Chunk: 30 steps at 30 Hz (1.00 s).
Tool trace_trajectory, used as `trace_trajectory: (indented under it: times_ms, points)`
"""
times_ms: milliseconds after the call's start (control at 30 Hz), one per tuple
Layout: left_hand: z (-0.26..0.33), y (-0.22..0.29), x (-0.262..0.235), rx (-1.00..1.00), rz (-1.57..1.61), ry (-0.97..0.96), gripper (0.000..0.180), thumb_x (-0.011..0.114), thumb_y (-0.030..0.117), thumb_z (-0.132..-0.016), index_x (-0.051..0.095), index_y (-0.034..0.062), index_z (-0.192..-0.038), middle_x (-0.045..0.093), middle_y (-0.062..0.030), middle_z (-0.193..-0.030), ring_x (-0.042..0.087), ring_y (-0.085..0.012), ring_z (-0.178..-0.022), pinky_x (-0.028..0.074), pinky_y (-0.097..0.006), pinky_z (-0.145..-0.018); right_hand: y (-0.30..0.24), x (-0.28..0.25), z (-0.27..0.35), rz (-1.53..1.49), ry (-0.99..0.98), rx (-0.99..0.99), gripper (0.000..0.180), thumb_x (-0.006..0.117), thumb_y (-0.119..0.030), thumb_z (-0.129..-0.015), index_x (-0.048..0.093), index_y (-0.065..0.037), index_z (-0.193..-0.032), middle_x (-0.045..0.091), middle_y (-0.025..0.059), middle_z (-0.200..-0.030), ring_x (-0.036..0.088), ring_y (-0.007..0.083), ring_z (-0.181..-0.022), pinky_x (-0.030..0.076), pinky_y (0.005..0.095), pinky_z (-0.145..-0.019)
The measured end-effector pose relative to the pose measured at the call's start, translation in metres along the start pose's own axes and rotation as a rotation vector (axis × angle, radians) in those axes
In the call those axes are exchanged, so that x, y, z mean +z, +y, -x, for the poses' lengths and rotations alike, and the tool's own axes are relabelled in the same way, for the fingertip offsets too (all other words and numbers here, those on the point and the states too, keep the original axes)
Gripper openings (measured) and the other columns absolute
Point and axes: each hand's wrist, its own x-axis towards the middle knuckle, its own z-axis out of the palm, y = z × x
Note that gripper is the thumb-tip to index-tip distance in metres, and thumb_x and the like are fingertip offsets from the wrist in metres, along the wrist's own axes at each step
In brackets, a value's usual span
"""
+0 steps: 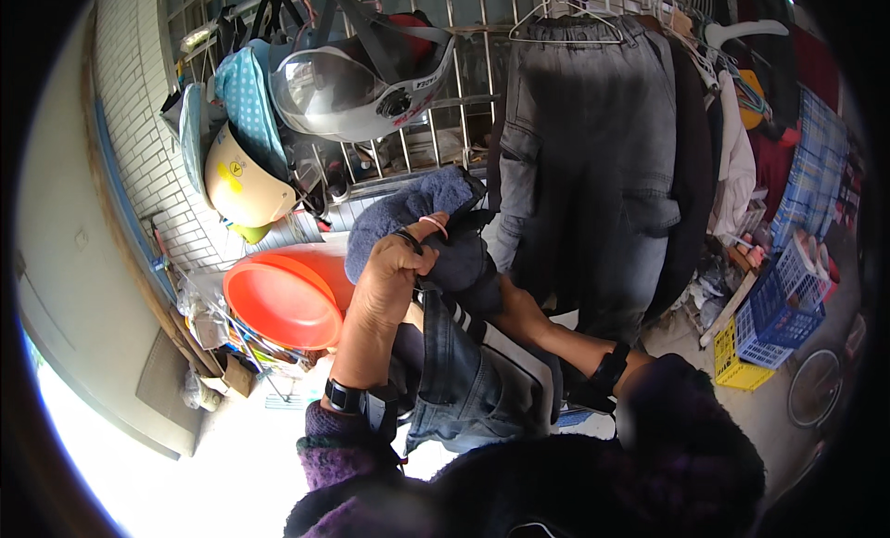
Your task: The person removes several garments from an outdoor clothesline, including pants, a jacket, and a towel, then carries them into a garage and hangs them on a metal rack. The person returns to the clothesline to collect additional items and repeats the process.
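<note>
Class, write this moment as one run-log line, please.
left grip: closed on fleece garment | right grip: at its lower end, fingers hidden | jeans: below both grips | dark trousers: hanging ahead

Right hand partly hidden by dark fabric; pale door cut off leftward

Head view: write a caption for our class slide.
Left hand gripping fuzzy grey cloth, right hand partly hidden, near hanging trousers and an orange basin.
</note>
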Motion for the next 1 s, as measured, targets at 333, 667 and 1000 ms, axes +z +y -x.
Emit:
trace_trajectory:
  times_ms: [333, 667, 1000]
  points:
    - [-0.020, -0.011, -0.011, -0.129, -0.034, -0.189, 0.011, 0.052, 0.008, -0.059, 0.054, -0.0013, -0.065, 0.051, -0.0254, -0.128, 0.040, -0.0132, -0.058, 0.040, -0.032, -0.082, 0.017, 0.017, 0.018, 0.323, 0.338, -0.141, 0.038, 0.069, -0.016, -0.068, 0.054, 0.004, -0.097, 0.062, 0.0251, -0.086, 0.060, 0.0440, -0.080, 0.050, 0.0481, -0.070]
    - [-0.047, -0.033, -0.032, -0.213, 0.144, -0.338, 0.009, 0.058, 0.007, -0.062, 0.058, -0.0011, -0.061, 0.052, -0.0257, -0.126, 0.050, -0.0133, -0.059, 0.047, -0.032, -0.081, 0.021, 0.012, 0.057, -0.057, 0.559, 0.012, 0.042, 0.073, -0.022, -0.073, 0.056, 0.003, -0.102, 0.062, 0.0240, -0.090, 0.061, 0.0394, -0.087, 0.048, 0.0393, -0.073]
    - [-0.028, -0.031, -0.048, -0.108, 0.044, -0.278, 0.009, 0.059, 0.009, -0.073, 0.054, 0.0047, -0.066, 0.058, -0.0245, -0.117, 0.043, -0.0097, -0.054, 0.048, -0.029, -0.074, 0.031, -0.079, 0.119, -0.034, 0.362, -0.130, 0.037, 0.074, -0.021, -0.076, 0.056, 0.004, -0.096, 0.059, 0.0195, -0.077, 0.062, 0.0300, -0.072, 0.046, 0.0352, -0.064]
